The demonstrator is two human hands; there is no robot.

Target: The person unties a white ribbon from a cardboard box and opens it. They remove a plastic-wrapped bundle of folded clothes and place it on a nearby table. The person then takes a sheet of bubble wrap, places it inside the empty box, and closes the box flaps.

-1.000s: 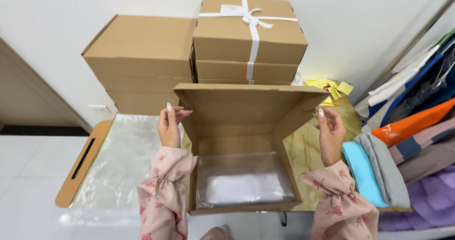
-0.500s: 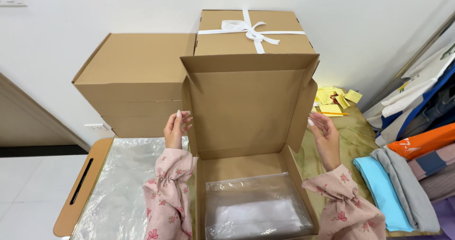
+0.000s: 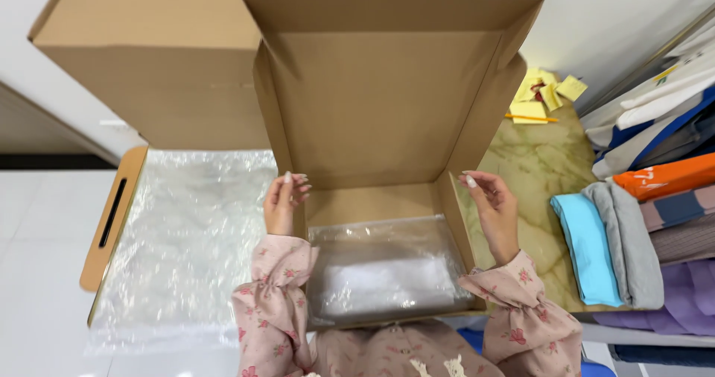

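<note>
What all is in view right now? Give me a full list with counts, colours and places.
open cardboard box: 1, brown, centre, lid raised
clear plastic bag: 1, transparent, lying inside the open box
closed cardboard boxes: at least 1, brown, behind left
plastic sheet: 1, clear, on table at left
wooden board: 1, tan, slotted, far left
sticky notes: several, yellow, back right
folded garments: a pile, blue, grey, orange, purple, right
left hand: at box's left wall
right hand: at box's right wall

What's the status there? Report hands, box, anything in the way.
Left hand and right hand open, at the side walls of the open cardboard box. Lid up, clear plastic bag inside. Nothing over the opening.
</note>
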